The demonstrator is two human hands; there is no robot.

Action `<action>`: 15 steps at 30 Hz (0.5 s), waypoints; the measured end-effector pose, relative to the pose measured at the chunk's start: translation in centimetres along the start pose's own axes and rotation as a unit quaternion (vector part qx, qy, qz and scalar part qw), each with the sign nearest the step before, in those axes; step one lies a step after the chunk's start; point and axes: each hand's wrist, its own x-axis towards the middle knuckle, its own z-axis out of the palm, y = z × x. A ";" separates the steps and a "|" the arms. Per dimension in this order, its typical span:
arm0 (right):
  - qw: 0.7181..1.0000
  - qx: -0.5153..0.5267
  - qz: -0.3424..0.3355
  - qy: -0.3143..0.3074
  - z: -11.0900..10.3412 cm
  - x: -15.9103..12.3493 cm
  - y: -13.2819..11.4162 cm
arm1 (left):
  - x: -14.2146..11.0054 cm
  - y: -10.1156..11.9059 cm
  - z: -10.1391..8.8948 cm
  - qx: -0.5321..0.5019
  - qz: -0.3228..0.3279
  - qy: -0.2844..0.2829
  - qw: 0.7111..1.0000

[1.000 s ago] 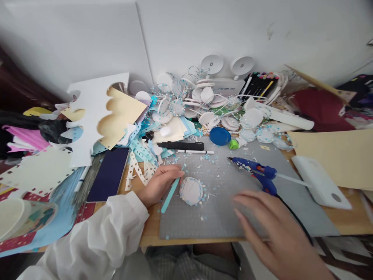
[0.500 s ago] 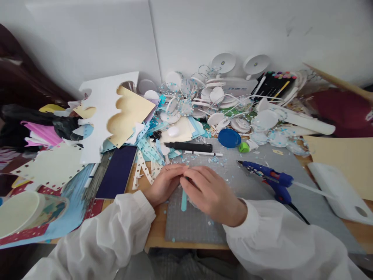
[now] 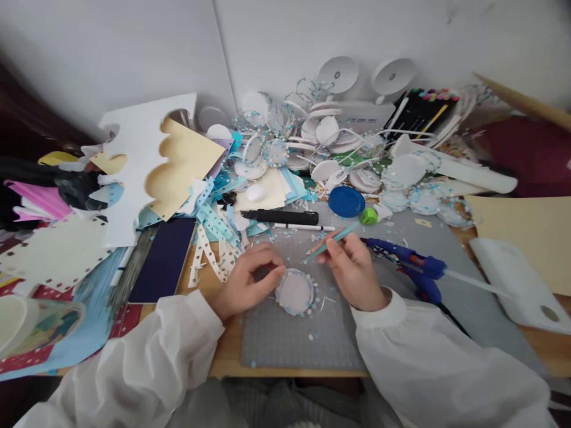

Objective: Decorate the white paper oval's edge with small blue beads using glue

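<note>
A round white disc (image 3: 295,292) edged with small blue and white bits lies at the middle of the grey cutting mat (image 3: 285,348). Thumb and forefinger of my left hand (image 3: 250,279) pinch together at the disc's upper left edge. Whether they grip its rim or a thin strand there is hard to make out. My right hand (image 3: 354,270), to the right of the disc, holds a pair of teal tweezers (image 3: 341,233), tips pointing left and apart from the disc.
A blue glue gun (image 3: 410,261) lies right of my right hand. Behind are a black pen (image 3: 283,216), a blue lid (image 3: 346,201), and piled white discs (image 3: 328,129). Leftward are patterned paper strips (image 3: 209,217), a dark blue box (image 3: 163,261) and a clear tub (image 3: 44,324).
My hands have moved apart; the right went right and up, lifting the tweezers off the mat area. The disc, hidden under my hands before, now shows.
</note>
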 end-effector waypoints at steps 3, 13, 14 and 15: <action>0.999 0.032 0.015 -0.012 0.3 -0.2 0.0 | 0.1 0.1 -0.3 0.092 0.035 -0.055 0.994; 0.998 0.057 0.007 -0.011 0.3 -0.4 -0.8 | 0.3 0.8 -0.5 0.007 0.049 -0.195 0.980; 0.998 0.063 0.005 -0.015 0.3 -0.4 -0.8 | 0.3 0.8 -0.4 -0.009 0.035 -0.199 0.979; 0.997 0.072 0.005 -0.018 0.3 -0.4 -0.9 | 0.2 0.9 -0.4 -0.019 0.023 -0.205 0.978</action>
